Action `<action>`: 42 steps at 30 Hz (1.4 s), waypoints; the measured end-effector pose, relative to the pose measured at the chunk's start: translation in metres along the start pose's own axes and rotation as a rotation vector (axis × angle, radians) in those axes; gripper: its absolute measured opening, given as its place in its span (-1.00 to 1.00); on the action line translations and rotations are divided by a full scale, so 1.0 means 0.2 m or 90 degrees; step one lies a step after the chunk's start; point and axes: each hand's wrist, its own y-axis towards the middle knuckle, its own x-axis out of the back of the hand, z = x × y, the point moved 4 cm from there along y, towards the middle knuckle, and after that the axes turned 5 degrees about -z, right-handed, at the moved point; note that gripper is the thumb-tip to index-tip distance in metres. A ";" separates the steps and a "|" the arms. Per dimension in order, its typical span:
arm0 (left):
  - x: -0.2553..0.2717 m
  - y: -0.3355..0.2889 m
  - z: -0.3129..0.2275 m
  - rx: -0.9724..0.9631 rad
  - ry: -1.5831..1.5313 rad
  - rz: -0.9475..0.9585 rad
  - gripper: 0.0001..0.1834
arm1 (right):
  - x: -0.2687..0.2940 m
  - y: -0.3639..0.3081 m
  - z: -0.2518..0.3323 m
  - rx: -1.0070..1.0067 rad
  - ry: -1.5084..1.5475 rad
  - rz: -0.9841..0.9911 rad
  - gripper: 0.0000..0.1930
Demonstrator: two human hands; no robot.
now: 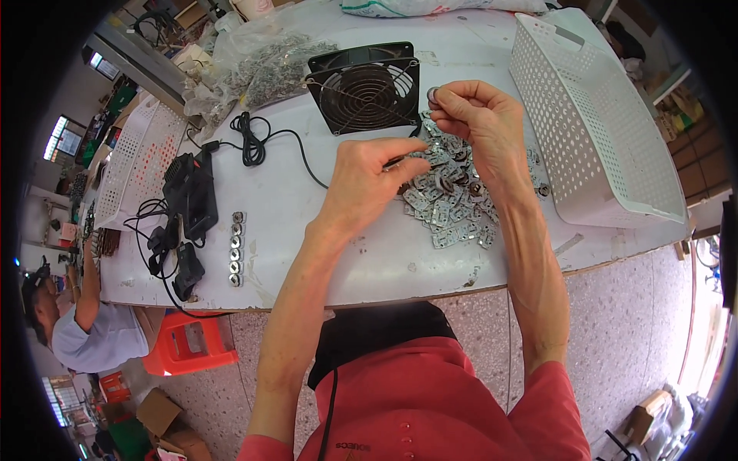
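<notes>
Sorting of small parts looks under way: left hand (369, 177) pinches a metal plate at the edge of the pile of stamped plates (453, 192) on the white surface (307, 230), while right hand (480, 115) grips a round nut (433, 95) just above it, calling for careful alignment.

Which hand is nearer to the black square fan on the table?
Right. The right hand is raised just beside the black fan, at its right edge; the left hand sits lower, below the fan, at the pile of metal parts.
</notes>
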 end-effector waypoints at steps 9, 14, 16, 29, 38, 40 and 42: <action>0.13 0.02 0.13 0.272 -0.454 -0.111 -0.72 | -0.10 -0.09 -0.03 -0.089 -0.090 0.131 -0.85; 0.13 0.01 0.12 0.256 -0.415 -0.108 -0.75 | -0.11 -0.10 -0.04 -0.093 -0.116 0.156 -0.84; 0.14 0.01 0.12 0.260 -0.393 -0.110 -0.76 | -0.13 -0.11 -0.05 -0.099 -0.109 0.166 -0.85; 0.12 0.01 0.11 0.263 -0.302 -0.110 -0.78 | -0.11 -0.09 -0.05 -0.072 -0.135 0.141 -0.88; 0.10 0.00 0.11 0.239 -0.240 -0.117 -0.78 | -0.14 -0.11 -0.06 -0.044 -0.154 0.207 -0.89; 0.10 -0.01 0.10 0.228 -0.234 -0.123 -0.79 | -0.14 -0.10 -0.07 -0.055 -0.138 0.200 -0.89; 0.11 -0.01 0.11 0.222 -0.218 -0.151 -0.79 | -0.14 -0.11 -0.08 -0.056 -0.132 0.200 -0.89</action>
